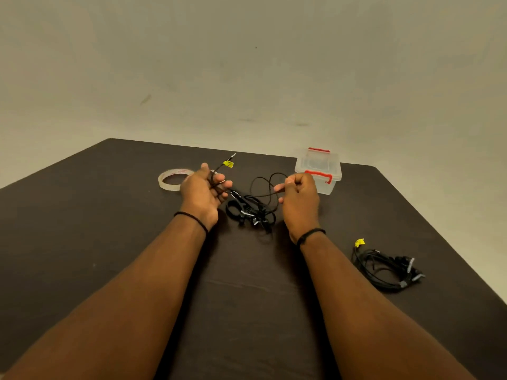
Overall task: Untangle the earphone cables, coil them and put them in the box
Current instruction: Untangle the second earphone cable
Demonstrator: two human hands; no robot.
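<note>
A black earphone cable (253, 209) lies in a tangle on the dark table between my hands. My left hand (201, 192) holds several turns of it wound round the fingers, and the plug end with a yellow tag (228, 163) sticks up beyond that hand. My right hand (297, 196) pinches a strand of the same cable, which loops up in front of it. The clear plastic box (318, 167) with red latches stands closed just behind my right hand. A second black earphone bundle (389, 266) with a yellow tag lies to the right.
A roll of clear tape (172, 179) lies flat just left of my left hand. The dark table (109, 229) ends at its far edge against a plain wall, and its right edge slants close to the second bundle.
</note>
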